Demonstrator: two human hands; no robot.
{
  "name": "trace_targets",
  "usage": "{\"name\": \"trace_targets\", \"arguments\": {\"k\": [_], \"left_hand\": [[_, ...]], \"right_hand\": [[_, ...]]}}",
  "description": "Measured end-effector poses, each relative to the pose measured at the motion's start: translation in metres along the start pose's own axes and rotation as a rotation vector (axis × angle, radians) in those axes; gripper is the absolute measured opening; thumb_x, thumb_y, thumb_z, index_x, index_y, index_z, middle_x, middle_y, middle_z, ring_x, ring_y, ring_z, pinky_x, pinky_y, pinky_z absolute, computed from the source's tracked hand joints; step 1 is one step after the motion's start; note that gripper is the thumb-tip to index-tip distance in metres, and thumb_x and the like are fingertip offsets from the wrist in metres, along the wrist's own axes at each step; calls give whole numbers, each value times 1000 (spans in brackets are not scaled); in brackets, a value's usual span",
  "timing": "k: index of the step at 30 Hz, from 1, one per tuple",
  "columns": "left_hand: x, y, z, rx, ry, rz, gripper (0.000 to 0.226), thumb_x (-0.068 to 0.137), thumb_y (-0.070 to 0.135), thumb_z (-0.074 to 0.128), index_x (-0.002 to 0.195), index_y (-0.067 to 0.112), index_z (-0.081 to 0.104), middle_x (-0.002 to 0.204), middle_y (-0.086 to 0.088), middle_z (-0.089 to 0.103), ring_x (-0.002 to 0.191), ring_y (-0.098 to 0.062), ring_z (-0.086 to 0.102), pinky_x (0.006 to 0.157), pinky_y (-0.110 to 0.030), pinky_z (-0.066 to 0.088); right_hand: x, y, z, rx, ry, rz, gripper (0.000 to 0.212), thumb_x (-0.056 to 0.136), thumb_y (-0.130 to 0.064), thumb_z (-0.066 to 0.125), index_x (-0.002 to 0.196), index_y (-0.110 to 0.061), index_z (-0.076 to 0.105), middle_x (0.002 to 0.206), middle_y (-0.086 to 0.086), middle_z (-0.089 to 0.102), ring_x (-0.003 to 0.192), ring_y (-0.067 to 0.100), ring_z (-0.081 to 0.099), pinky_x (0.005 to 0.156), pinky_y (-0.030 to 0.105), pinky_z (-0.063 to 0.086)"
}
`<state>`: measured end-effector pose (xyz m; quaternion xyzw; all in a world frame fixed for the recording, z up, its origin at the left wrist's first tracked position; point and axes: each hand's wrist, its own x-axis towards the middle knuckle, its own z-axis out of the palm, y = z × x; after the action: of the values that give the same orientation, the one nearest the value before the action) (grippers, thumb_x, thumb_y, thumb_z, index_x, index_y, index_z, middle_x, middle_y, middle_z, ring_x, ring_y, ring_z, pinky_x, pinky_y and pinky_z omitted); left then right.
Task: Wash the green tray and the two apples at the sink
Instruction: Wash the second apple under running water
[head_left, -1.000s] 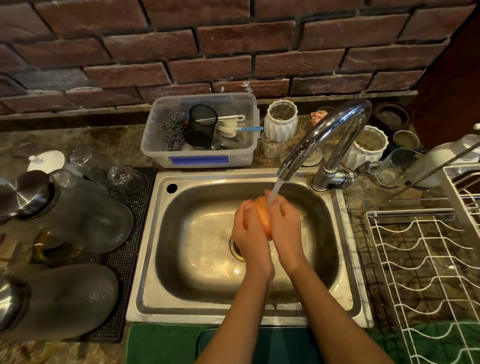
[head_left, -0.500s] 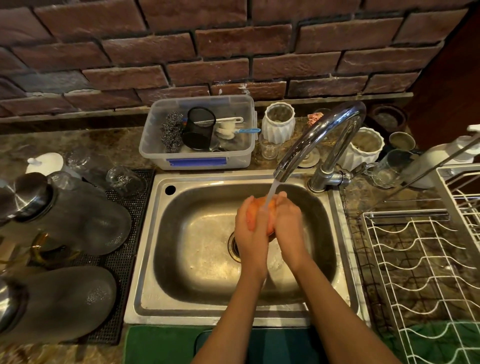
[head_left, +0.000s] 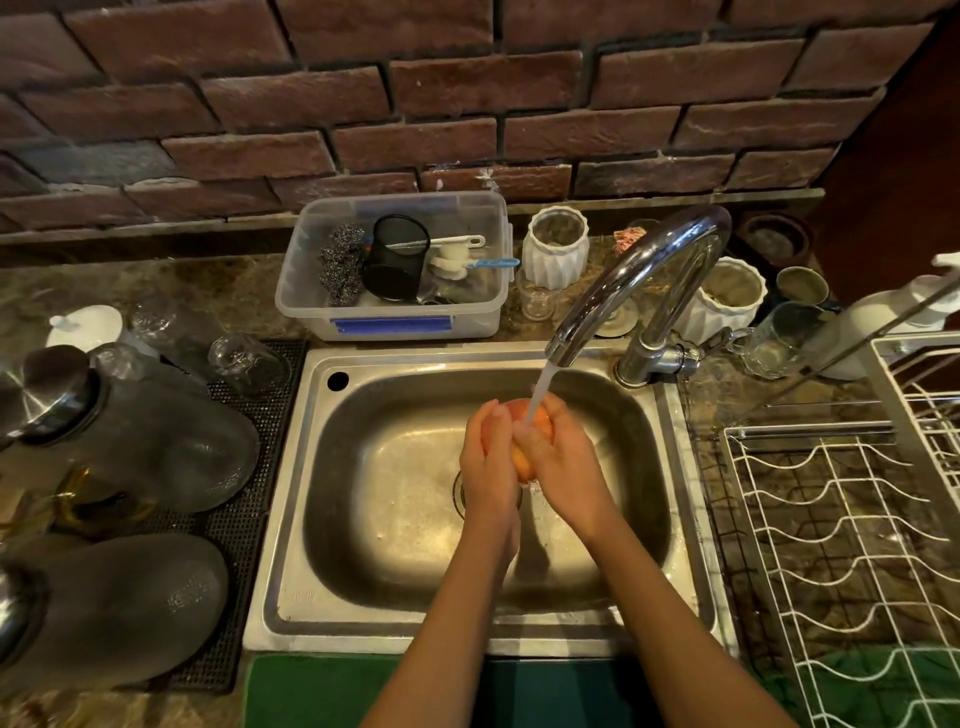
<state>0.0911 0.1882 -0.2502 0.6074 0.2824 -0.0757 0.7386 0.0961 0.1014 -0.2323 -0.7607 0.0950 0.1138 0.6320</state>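
An orange-red apple (head_left: 524, 419) sits between both my hands over the steel sink (head_left: 395, 509), right under the running stream from the curved chrome tap (head_left: 639, 270). My left hand (head_left: 488, 457) wraps its left side and my right hand (head_left: 563, 457) cups its right side, so most of the apple is hidden. A green surface (head_left: 311, 691) lies along the bottom edge in front of the sink; whether it is the tray, I cannot tell. No second apple is in view.
A clear plastic box (head_left: 395, 312) of scrubbers and brushes stands behind the sink. Glass jars (head_left: 145, 441) lie on a black mat at the left. A white wire rack (head_left: 841, 545) fills the right side. White ribbed pots (head_left: 553, 249) and cups stand behind the tap.
My hands have kept turning the apple under the water, the fingers shifting around it. The view has drifted slightly.
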Motion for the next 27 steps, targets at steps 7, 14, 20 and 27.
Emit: {"name": "trace_targets", "arguments": {"k": [7, 14, 20, 27], "left_hand": [[-1, 3, -1, -185, 17, -198, 35, 95, 59, 48, 123, 41, 57, 125, -5, 64, 110, -27, 67, 83, -45, 61], [1, 9, 1, -276, -45, -281, 39, 97, 51, 51, 127, 28, 57, 124, -11, 67, 109, -27, 68, 89, -45, 60], [3, 13, -5, -422, -84, -534, 55, 92, 55, 56, 131, 16, 57, 123, -19, 69, 110, -35, 69, 79, -47, 60], [1, 17, 9, -407, 8, -455, 37, 93, 40, 56, 116, 14, 69, 91, -10, 78, 87, -25, 75, 67, -37, 62]], "right_hand": [[6, -9, -14, -76, -153, 41, 61, 90, -8, 60, 144, -31, 43, 144, -5, 42, 119, 14, 52, 86, 23, 54], [-2, -5, -8, 96, -4, 24, 50, 93, -20, 64, 139, -31, 49, 136, -3, 51, 119, 15, 55, 94, 37, 57], [-5, -8, -17, 25, -192, -6, 66, 85, 12, 55, 142, -21, 50, 154, -7, 31, 132, 15, 44, 103, 37, 51], [-5, -14, 2, -56, 82, -51, 53, 89, -23, 68, 139, -24, 50, 132, -10, 40, 110, 6, 54, 96, 33, 54]]}}
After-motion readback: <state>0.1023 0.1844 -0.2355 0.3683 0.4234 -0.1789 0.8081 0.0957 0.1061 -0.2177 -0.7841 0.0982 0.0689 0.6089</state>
